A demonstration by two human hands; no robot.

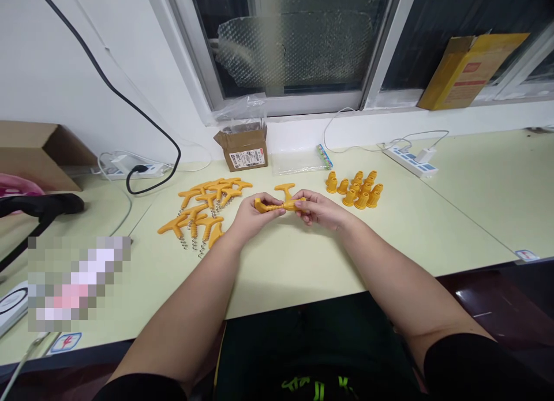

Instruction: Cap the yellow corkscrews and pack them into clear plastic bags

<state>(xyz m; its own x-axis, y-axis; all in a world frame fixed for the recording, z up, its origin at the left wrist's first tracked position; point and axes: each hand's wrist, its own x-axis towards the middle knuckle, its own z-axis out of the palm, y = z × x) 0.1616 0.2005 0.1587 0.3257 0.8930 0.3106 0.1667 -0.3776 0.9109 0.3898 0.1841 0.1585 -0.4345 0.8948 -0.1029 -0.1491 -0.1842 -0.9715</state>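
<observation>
My left hand (251,217) is closed around a yellow T-handled corkscrew (261,205), held level above the table. My right hand (322,210) pinches a yellow plastic sleeve (289,205) at the corkscrew's other end. The two parts meet between my fingertips; how far one sits inside the other cannot be made out. Just behind my hands lies another yellow T-handled piece (284,188), its lower part hidden. To the left is a loose pile of yellow corkscrews (208,222) with bare metal spirals. Several yellow sleeves (362,200) stand upright in a group to the right.
A small open carton (246,150) and a clear plastic bag (298,161) lie near the wall. Power strips sit at the left (142,170) and right (409,160), with cables. A larger cardboard box (30,141) and a black cable (108,83) are at the left.
</observation>
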